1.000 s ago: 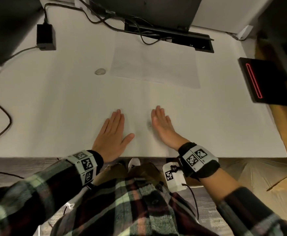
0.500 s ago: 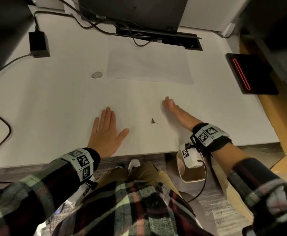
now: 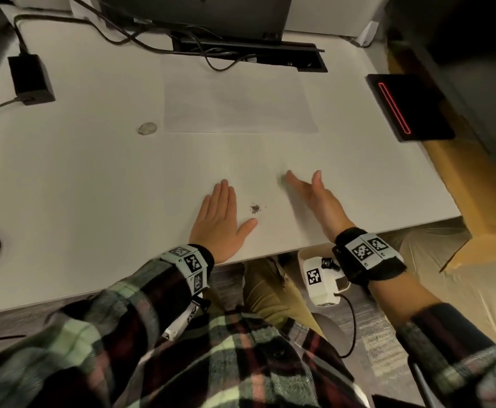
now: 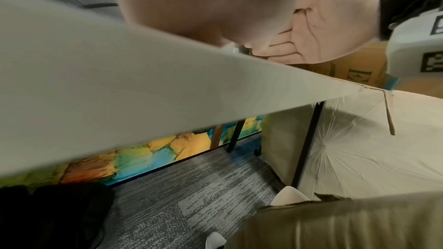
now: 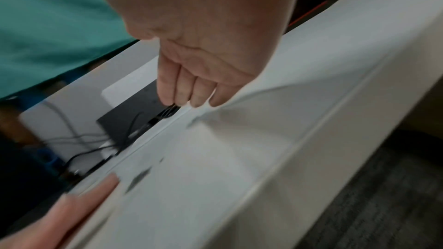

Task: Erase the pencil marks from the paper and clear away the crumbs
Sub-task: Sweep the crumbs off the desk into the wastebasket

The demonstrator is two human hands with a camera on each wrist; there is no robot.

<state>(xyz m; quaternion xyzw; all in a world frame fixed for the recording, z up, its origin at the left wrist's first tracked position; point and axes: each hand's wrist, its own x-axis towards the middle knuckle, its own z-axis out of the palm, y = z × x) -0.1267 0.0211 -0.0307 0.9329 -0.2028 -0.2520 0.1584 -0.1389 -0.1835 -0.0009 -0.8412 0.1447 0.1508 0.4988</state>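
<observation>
A white sheet of paper (image 3: 235,98) lies flat at the back middle of the white desk (image 3: 78,178). A small dark heap of eraser crumbs (image 3: 255,209) sits on the desk near its front edge, between my hands. My left hand (image 3: 220,222) lies flat, palm down, just left of the crumbs, thumb pointing toward them. My right hand (image 3: 314,198) stands on its little-finger edge to the right of the crumbs, fingers straight, palm facing left. Its palm (image 4: 318,26) shows in the left wrist view. A round grey eraser (image 3: 147,128) rests left of the paper.
A black power brick (image 3: 31,79) with cables sits at the back left. A black cable tray (image 3: 252,54) and a monitor base run behind the paper. A black device with a red line (image 3: 402,107) lies at the right edge. A cardboard box (image 3: 476,207) stands beside the desk.
My right hand swung out to the right, uncovering the crumb heap, and turned up onto its edge. The left hand stayed flat. The head view shifted.
</observation>
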